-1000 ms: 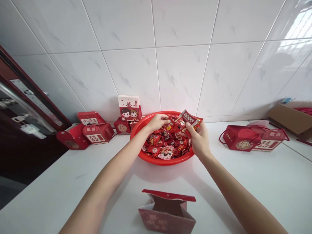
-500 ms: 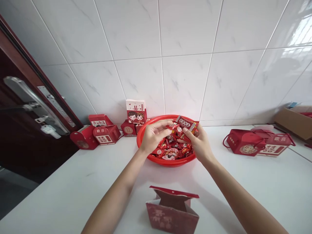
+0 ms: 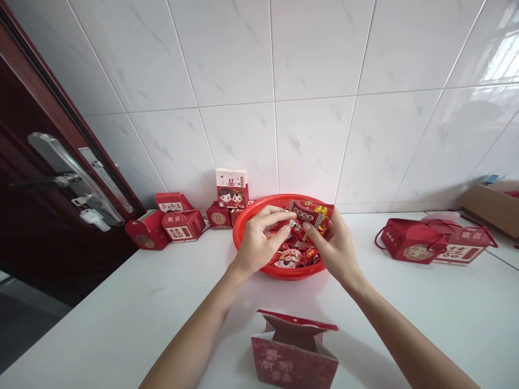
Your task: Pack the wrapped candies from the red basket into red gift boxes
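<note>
Above a red plastic basket (image 3: 238, 237), both hands meet. My right hand (image 3: 336, 246) is closed around several wrapped sweets, among them a dark red candy packet (image 3: 306, 212) and a red one with gold print (image 3: 322, 209). My left hand (image 3: 259, 237) pinches at a small wrapped candy (image 3: 294, 222) with a cartoon print, between thumb and forefinger. Red-wrapped candies (image 3: 290, 259) fill the basket below. Nearest to me on the white counter, an open-topped red paper gift box (image 3: 294, 362) stands upright, its inside showing.
Red gift boxes (image 3: 182, 224) stand at the back left, and a pink-and-red box (image 3: 232, 188) sits atop others by the wall. More red boxes with cords (image 3: 416, 240) are on the right, near a cardboard box (image 3: 488, 202). A dark door (image 3: 52, 189) borders the left.
My left hand has come closer to the sweets in my right hand. A gold-printed packet now shows more in the right hand. The whole view has shifted slightly.
</note>
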The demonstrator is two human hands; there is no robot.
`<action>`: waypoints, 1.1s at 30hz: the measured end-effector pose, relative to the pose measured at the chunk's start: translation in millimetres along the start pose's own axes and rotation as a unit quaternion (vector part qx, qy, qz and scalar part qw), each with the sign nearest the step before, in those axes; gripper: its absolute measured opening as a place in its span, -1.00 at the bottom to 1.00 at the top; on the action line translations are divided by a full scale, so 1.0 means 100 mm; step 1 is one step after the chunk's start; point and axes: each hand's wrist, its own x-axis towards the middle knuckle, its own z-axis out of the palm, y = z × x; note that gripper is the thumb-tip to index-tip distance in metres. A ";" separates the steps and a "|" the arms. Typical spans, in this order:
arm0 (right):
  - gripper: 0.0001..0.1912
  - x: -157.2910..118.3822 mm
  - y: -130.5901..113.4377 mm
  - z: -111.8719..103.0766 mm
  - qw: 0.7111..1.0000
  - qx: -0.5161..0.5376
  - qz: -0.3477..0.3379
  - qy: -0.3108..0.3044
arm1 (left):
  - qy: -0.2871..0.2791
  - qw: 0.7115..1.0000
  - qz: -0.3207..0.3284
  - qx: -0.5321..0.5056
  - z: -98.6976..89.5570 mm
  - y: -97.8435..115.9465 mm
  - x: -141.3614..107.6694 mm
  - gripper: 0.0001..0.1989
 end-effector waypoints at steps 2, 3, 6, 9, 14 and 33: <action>-0.60 0.00 0.01 0.00 1.000 -0.005 -0.003 -0.003 | 0.000 1.000 -0.012 0.006 0.01 -0.01 -0.01 -0.72; -0.61 0.00 0.02 0.00 1.000 -0.006 -0.004 -0.003 | 0.001 1.000 -0.017 0.009 0.01 -0.01 -0.02 -0.71; -0.61 0.01 0.03 -0.02 1.000 -0.008 -0.006 0.001 | 0.003 0.999 -0.035 0.007 0.01 -0.02 -0.02 -0.71; -0.61 0.02 0.03 -0.03 1.000 -0.001 0.000 0.001 | 0.001 0.997 -0.068 -0.032 0.01 -0.02 -0.02 -0.70; -0.60 0.03 0.01 -0.05 1.000 0.022 0.014 -0.007 | 0.027 0.977 -0.161 -0.135 0.03 -0.01 0.00 -0.70; -0.56 0.00 -0.10 -0.07 0.993 0.039 0.093 -0.065 | 0.103 0.987 -0.105 -0.058 0.12 -0.04 -0.04 -0.64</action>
